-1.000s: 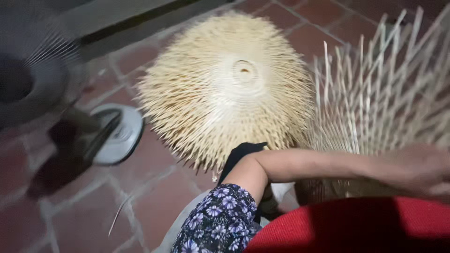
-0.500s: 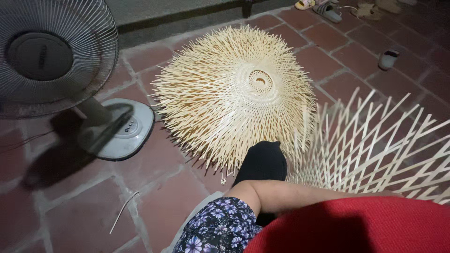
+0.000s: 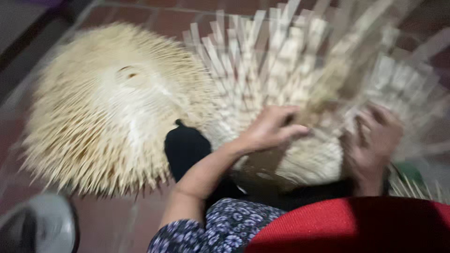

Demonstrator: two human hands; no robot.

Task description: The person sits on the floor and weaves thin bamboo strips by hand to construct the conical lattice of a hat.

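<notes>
Your left hand (image 3: 272,129) sits on the half-woven bamboo basket (image 3: 300,93), fingers curled over the woven part near its middle, gripping the strips. Your right hand (image 3: 377,138) is on the same basket further right, fingers bent in against the weave; heavy blur there, so I can't tell whether it's clamped or just pressing. The basket is in front of you, centre to right, above your lap, with its loose flat strips fanning up and away toward the far side. The picture is motion-blurred all over, worst on the right.

To the left, the finished domed basket (image 3: 112,117) lies upside down on the red tiled floor (image 3: 112,220), pale splint ends bristling around its rim. It is just beside the basket you're holding, and the two overlap in view; I can't tell if they touch. A black-socked foot (image 3: 185,147) sits between them, near side. Floral sleeve (image 3: 215,229) and red fabric (image 3: 347,225) fill the near edge. The white fan base (image 3: 42,225) is in the near-left corner.
</notes>
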